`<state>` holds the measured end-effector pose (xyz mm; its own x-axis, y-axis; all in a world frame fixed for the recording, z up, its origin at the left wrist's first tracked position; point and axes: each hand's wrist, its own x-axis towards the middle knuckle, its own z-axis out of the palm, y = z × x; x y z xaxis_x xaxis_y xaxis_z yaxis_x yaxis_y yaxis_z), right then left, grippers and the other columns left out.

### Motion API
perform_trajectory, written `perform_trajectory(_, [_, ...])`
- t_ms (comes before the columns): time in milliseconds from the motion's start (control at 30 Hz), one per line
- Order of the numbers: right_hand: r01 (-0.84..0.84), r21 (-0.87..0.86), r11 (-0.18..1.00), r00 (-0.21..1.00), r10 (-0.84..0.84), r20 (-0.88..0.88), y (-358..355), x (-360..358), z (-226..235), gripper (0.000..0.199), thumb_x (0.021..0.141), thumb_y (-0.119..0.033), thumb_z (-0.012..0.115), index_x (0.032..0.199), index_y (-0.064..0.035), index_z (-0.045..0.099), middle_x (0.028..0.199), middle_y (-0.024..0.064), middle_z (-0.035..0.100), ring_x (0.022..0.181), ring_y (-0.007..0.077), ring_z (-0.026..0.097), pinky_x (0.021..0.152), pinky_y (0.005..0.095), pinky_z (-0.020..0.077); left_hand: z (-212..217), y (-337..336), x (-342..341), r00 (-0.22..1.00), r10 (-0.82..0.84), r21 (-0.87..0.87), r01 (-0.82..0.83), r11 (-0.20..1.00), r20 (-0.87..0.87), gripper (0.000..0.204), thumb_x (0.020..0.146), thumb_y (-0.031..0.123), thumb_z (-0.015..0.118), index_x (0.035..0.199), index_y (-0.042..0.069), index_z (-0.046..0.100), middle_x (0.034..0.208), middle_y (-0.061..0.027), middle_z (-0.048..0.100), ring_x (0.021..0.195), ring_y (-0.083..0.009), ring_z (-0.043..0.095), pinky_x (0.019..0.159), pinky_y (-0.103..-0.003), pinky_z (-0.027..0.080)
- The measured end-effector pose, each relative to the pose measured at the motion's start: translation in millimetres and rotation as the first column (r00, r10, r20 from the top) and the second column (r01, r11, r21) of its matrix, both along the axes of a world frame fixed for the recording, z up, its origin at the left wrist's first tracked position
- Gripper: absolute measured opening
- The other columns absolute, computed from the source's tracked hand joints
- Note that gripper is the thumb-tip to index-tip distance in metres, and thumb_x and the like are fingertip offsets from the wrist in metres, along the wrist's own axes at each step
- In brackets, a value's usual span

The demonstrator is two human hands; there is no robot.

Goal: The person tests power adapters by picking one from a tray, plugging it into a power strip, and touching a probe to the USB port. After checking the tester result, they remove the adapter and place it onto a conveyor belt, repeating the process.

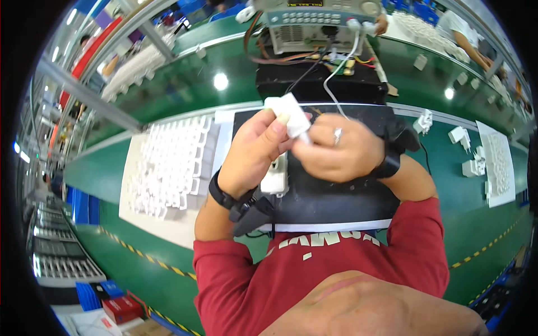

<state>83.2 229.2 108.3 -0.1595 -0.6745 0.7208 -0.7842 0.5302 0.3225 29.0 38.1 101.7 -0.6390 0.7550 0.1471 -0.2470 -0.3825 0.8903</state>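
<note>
My left hand [255, 145] is closed around a white power adapter [292, 116], thumb on its near side, above a black mat. Right beside it, my right hand [339, 147] pinches a small white cable plug [304, 138] against the adapter's lower end. Whether the plug sits inside the adapter cannot be made out. From behind the right hand a white cable [330, 89] runs up toward a bench instrument [308, 25]. Below the left hand, a white socket block [274, 178] lies on the black mat [336, 201], partly covered by the fingers.
Rows of white adapters [171, 162] stand on a board at the left. Loose adapters [459, 136] and a white sheet with small parts [496, 162] lie at the right. Beyond the mat, a black box [319, 81] carries wires and a small circuit board. Other people work across the bench.
</note>
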Motion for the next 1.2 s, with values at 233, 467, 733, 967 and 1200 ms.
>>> perform_trajectory(233, [-0.015, -0.465, 0.885, 0.981, 0.103, 0.165, -12, -7, -8, 0.021, 0.073, 0.005, 0.061, 0.092, -0.0041, 0.064, 0.107, 0.0129, 0.059, 0.086, 0.0233, 0.059, 0.076, 0.0340, 0.0484, -37, -37, -22, 0.932, 0.330, -0.060, -0.341, 0.938, -0.149, 0.055, 0.086, 0.011, 0.065, 0.131, -0.004, 0.039, 0.111, -0.0119, 0.060, 0.102, -0.0187, 0.059, 0.088, -0.032, 0.048])
perform_trajectory(467, [0.195, -0.714, 0.673, 0.936, 0.089, 0.340, -10, -20, -14, 0.020, 0.078, 0.011, 0.056, 0.095, 0.0005, 0.059, 0.106, 0.0124, 0.057, 0.087, 0.0143, 0.054, 0.076, 0.0240, 0.0442, -67, -51, -29, 0.921, 0.258, -0.208, -0.324, 0.923, -0.292, 0.060, 0.083, 0.006, 0.068, 0.133, -0.006, 0.037, 0.119, -0.0135, 0.054, 0.104, -0.0177, 0.057, 0.088, -0.031, 0.049])
perform_trajectory(733, [0.221, -0.766, 0.604, 0.759, 0.386, 0.524, -11, -56, -42, 0.022, 0.086, 0.008, 0.049, 0.105, 0.0025, 0.059, 0.116, 0.0115, 0.057, 0.096, 0.0146, 0.058, 0.084, 0.0268, 0.0461, -69, -52, -26, 0.921, 0.197, -0.177, -0.267, 0.947, -0.337, 0.060, 0.079, 0.010, 0.072, 0.131, -0.001, 0.043, 0.121, -0.0144, 0.057, 0.111, -0.0203, 0.056, 0.092, -0.035, 0.048])
perform_trajectory(967, [0.380, -0.448, 0.809, 0.804, -0.049, 0.593, -29, -73, -51, 0.030, 0.075, -0.013, 0.070, 0.101, 0.0006, 0.063, 0.105, 0.0141, 0.064, 0.090, 0.0270, 0.063, 0.081, 0.0326, 0.0487, -63, -50, -19, 0.696, -0.031, -0.359, -0.330, 0.873, -0.717, 0.062, 0.068, 0.008, 0.079, 0.124, 0.001, 0.052, 0.117, -0.0089, 0.060, 0.109, -0.0184, 0.056, 0.095, -0.031, 0.043])
perform_trajectory(1200, [0.405, -0.471, 0.784, 0.817, -0.078, 0.572, -42, -79, -55, 0.018, 0.075, -0.013, 0.071, 0.087, -0.0009, 0.069, 0.093, 0.0101, 0.068, 0.084, 0.0244, 0.065, 0.076, 0.0318, 0.0506, -70, -51, -21, 0.682, 0.059, -0.281, -0.377, 0.883, -0.729, 0.056, 0.070, 0.014, 0.079, 0.118, 0.000, 0.056, 0.104, -0.0112, 0.063, 0.097, -0.0188, 0.060, 0.087, -0.030, 0.046])
